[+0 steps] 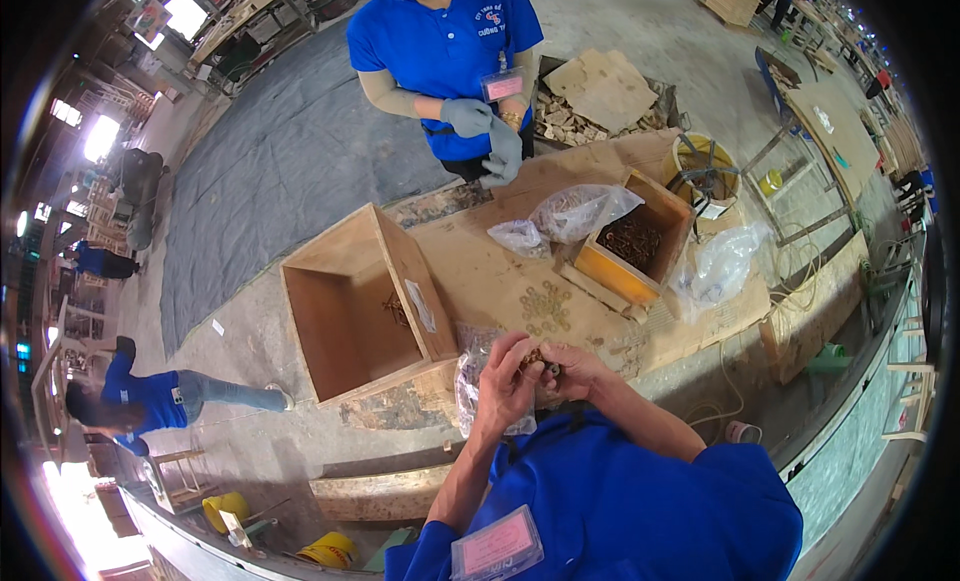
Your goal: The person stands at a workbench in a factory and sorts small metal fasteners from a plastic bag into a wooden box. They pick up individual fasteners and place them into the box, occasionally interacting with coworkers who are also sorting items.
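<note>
Close to my body, my left hand (503, 379) and my right hand (578, 371) meet, fingers curled around a small cluster of brass-coloured and dark metal pieces (536, 360). Their exact kind is too small to make out. Just beyond the hands, several brass-coloured rings (545, 308) lie spread on the cardboard (480, 291). A clear plastic bag (470, 381) lies crumpled beside my left hand. Left of it, a large wooden box (365, 371) stands with its open side up and a few small metal pieces inside. A smaller wooden box (590, 266) holds many dark, rusty-looking metal pieces.
Across the work surface stands a co-worker (445, 61) in grey gloves. Clear bags (580, 211) lie by the smaller box, and a yellow bucket (700, 171) stands behind it. Wood scraps (600, 96) fill a bin at the back. Another person (160, 406) is at the left.
</note>
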Demonstrator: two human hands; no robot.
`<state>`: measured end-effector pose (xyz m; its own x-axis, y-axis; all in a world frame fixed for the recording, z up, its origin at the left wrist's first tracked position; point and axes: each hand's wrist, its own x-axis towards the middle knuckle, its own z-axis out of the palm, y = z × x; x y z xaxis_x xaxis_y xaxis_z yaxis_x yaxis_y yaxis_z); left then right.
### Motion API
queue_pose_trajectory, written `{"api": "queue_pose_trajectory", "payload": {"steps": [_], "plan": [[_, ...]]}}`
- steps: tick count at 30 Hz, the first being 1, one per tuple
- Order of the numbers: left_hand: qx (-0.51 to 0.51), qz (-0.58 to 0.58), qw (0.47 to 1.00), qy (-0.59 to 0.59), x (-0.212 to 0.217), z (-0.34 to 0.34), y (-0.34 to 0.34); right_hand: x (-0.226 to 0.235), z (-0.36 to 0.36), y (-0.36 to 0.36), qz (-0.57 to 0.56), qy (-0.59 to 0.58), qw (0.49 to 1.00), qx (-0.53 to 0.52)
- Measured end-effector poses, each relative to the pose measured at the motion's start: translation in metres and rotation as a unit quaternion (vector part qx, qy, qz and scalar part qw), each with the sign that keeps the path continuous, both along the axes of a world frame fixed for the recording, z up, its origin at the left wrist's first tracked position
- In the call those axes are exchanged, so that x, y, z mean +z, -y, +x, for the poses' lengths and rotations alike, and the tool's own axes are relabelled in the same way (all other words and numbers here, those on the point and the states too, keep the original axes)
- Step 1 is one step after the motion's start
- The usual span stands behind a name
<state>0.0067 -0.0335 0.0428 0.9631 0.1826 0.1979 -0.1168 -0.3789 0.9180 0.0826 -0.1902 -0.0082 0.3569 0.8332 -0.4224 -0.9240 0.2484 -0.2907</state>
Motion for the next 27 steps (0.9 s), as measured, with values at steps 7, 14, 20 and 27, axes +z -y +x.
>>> {"api": "queue_pose_trajectory", "payload": {"steps": [7,14,20,27], "plan": [[-0.025,0.059,0.996,-0.062,0.016,-0.004,-0.022,0.014,0.007,-0.009,-0.115,0.159,0.977,0.08],[0.014,0.195,0.98,-0.045,0.033,-0.012,-0.033,0.046,0.007,-0.02,-0.263,0.338,0.899,0.088],[-0.006,0.343,0.939,-0.035,0.043,-0.009,-0.059,0.065,0.004,-0.031,-0.237,0.322,0.915,0.057],[0.103,0.176,0.976,-0.083,0.053,0.027,-0.195,-0.002,0.01,0.003,-0.105,-0.018,0.988,-0.114]]}}
